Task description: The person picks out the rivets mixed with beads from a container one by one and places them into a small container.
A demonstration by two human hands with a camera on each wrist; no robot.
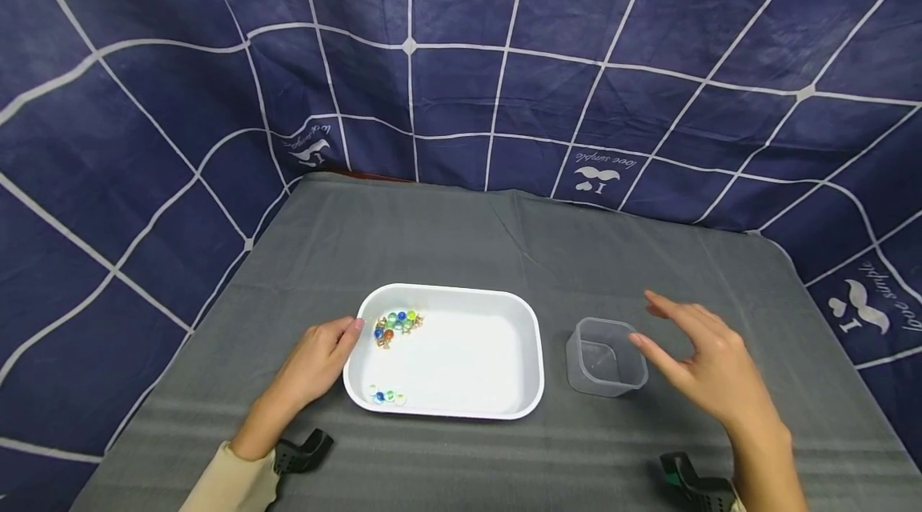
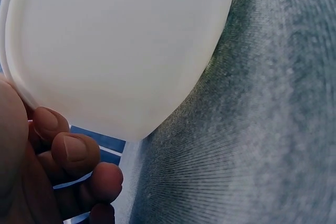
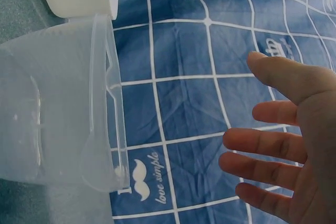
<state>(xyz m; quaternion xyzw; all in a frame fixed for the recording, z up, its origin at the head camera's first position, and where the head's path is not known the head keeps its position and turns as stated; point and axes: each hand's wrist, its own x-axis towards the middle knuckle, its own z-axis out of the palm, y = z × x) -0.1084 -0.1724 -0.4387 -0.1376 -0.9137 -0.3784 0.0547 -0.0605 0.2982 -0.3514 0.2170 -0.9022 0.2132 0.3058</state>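
A white tray point(image 1: 461, 360) lies on the grey cloth, tilted slightly in the head view. My left hand point(image 1: 320, 356) holds its left rim, thumb on top and fingers curled outside the wall, as the left wrist view shows. Inside the tray, glass marbles point(image 1: 398, 322) and small gold-coloured pieces cluster at the upper left. A few more marbles point(image 1: 389, 397) lie along the near left edge. To the right stands a clear plastic container point(image 1: 605, 358) with nothing visible in it. Beside it my right hand point(image 1: 709, 360) hovers, fingers spread and thumb apart, holding nothing.
Grey cloth point(image 1: 446, 232) covers the table. A dark blue curtain with white grid lines point(image 1: 461, 88) hangs behind it and at both sides. Black wrist-camera mounts point(image 1: 304, 450) sit on both wrists.
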